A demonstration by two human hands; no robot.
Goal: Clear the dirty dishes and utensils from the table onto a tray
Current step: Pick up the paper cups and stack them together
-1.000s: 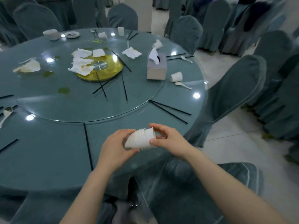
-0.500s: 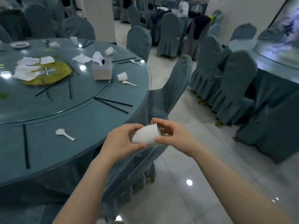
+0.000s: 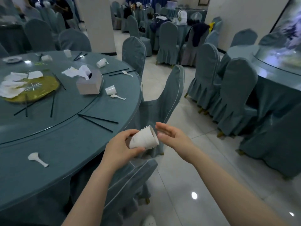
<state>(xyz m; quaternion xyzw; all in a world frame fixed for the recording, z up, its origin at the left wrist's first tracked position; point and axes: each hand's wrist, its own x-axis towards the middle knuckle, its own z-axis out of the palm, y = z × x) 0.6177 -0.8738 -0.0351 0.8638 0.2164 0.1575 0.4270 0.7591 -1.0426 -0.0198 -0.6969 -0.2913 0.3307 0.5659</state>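
Observation:
My left hand grips a stack of white cups lying on its side, mouth to the right, just off the edge of the round table. My right hand hovers beside the stack's rim, fingers straight and apart from it. On the table lie a white spoon, black chopsticks, a tipped cup with a spoon beside it, another tipped cup and an upright cup at the far side. No tray is in view.
A tissue box, crumpled napkins and a yellow centrepiece sit on the glass turntable. Covered chairs stand against the table edge, one right below my hands. Tiled floor opens to the right, with another table beyond.
The view has swung right, away from the table. My right hand has let go of the cup stack and opened; my left hand keeps its hold.

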